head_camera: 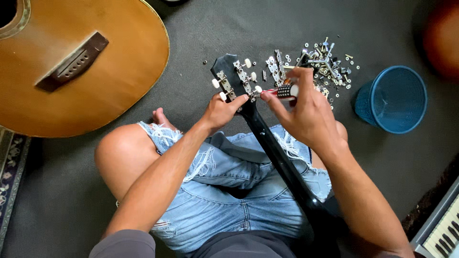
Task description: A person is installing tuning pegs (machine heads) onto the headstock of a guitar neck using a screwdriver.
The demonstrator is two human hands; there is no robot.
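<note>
In the head view, a person sits cross-legged on a dark mat with a black guitar neck lying across the lap, its headstock pointing away. The left hand is closed on the neck just below the headstock, thumb up against it. The right hand is closed around a small screwdriver with a red-and-black grip, its tip held at the right-hand tuner strip.

Both tuner strips with their white knobs sit on the headstock, so fitting looks well advanced (whether every screw is in cannot be told). One more tuner strip lies loose on the mat beside a heap of screws and washers. A blue basket stands to the right, an acoustic guitar body lies at upper left, and a keyboard shows at the lower right edge.
</note>
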